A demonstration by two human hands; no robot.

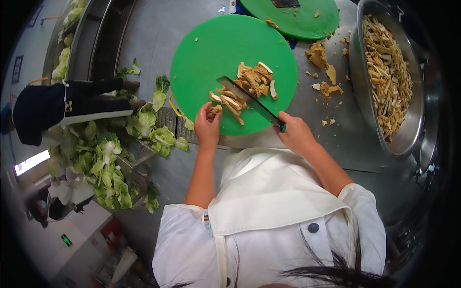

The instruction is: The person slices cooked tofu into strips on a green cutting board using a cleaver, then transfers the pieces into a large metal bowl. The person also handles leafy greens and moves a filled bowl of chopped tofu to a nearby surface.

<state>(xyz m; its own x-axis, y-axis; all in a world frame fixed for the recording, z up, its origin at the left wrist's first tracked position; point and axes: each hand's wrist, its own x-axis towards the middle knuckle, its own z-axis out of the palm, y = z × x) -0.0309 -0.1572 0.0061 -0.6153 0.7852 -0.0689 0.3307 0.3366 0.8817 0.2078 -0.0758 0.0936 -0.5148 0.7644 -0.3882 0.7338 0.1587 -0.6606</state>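
Observation:
A round green cutting board lies in front of me, carrying a small heap of brown-skinned food strips with pale insides, perhaps fried tofu. My right hand is closed around the handle of a kitchen knife. Its dark blade slants up and left across the board, between the heap and several cut strips. At the board's lower left, the fingers of my left hand curl around a small brown piece, left of the blade.
A large metal basin of cut strips stands at the right. Brown scraps litter the steel table beside the board. Another green board lies behind. Leafy cabbage is piled at the left, where another person stands.

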